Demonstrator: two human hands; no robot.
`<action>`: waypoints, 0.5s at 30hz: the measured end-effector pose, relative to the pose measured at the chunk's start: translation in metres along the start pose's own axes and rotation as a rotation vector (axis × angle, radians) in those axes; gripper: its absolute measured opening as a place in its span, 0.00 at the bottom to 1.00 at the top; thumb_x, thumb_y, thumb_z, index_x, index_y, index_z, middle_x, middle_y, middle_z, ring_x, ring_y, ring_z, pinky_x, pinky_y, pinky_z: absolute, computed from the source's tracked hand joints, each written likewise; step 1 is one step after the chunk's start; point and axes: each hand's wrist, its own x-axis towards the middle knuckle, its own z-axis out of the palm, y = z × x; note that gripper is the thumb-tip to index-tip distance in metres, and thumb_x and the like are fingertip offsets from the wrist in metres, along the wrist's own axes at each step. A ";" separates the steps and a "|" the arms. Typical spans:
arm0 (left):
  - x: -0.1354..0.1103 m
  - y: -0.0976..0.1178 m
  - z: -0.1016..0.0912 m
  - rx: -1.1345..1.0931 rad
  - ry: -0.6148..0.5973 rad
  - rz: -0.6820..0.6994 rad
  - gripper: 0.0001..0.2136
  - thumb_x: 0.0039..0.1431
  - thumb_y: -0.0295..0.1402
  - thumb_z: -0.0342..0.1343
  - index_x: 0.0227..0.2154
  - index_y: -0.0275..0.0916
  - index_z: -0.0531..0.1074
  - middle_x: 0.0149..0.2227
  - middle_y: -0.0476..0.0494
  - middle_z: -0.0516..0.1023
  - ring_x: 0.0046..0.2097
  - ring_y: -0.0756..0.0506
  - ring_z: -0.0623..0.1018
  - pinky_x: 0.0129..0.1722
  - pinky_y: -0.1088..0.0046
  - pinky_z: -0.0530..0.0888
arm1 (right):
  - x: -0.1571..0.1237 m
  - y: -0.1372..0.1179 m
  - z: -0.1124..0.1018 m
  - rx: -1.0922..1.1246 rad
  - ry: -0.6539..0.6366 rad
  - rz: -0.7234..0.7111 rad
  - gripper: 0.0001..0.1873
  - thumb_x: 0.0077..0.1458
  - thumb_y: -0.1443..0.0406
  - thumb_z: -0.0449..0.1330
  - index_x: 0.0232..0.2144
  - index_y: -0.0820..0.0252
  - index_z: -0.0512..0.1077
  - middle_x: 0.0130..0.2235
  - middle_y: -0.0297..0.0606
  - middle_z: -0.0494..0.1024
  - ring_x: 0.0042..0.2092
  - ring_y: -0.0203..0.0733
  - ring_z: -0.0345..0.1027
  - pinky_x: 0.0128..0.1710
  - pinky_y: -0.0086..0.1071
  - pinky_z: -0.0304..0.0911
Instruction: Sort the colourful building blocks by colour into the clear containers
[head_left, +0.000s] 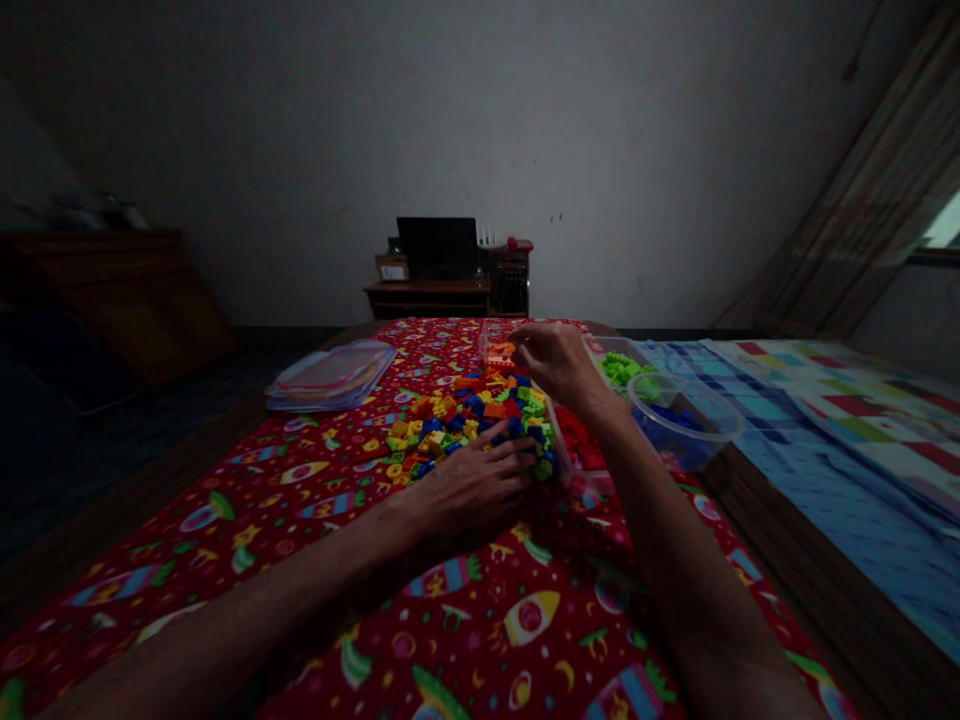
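A heap of toy building bricks [435,425] in yellow, orange, blue, red and green lies on the table. My left hand [484,475] rests at the heap's near right side, fingers spread and touching blue and green bricks. Above the heap's far right side is my right hand [556,362], fingers pinched together; whatever is between them is too small and dark to make out. Just left of its fingertips, a clear container with orange bricks [500,353] stands at the back. Red bricks [579,443] fill a clear container partly hidden by my right forearm.
Green bricks [626,370] lie in a clear container on the right, and a round clear tub [709,428] holds blue bricks. Stacked plastic lids [334,378] are at the left. A red patterned cloth [300,540] covers the table. Right of it is a bed [825,500].
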 end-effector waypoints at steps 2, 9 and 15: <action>-0.001 -0.009 -0.006 -0.009 0.017 -0.080 0.09 0.61 0.35 0.52 0.41 0.41 0.72 0.52 0.43 0.73 0.59 0.42 0.65 0.64 0.54 0.50 | 0.000 0.003 0.004 -0.019 -0.021 0.004 0.14 0.55 0.70 0.51 0.29 0.63 0.77 0.27 0.39 0.77 0.28 0.34 0.65 0.29 0.27 0.52; -0.014 -0.053 -0.011 -0.215 0.116 -0.351 0.11 0.61 0.38 0.50 0.40 0.40 0.73 0.51 0.40 0.73 0.55 0.42 0.69 0.59 0.58 0.63 | 0.000 0.021 0.021 -0.088 -0.205 0.040 0.13 0.53 0.70 0.53 0.31 0.61 0.78 0.30 0.41 0.78 0.30 0.35 0.67 0.29 0.26 0.53; -0.033 -0.086 -0.004 -0.499 0.163 -0.631 0.15 0.55 0.44 0.53 0.35 0.40 0.76 0.44 0.41 0.78 0.48 0.40 0.75 0.50 0.62 0.71 | -0.005 0.030 0.028 -0.140 -0.407 0.125 0.18 0.50 0.72 0.54 0.44 0.62 0.75 0.37 0.44 0.79 0.37 0.41 0.70 0.33 0.28 0.58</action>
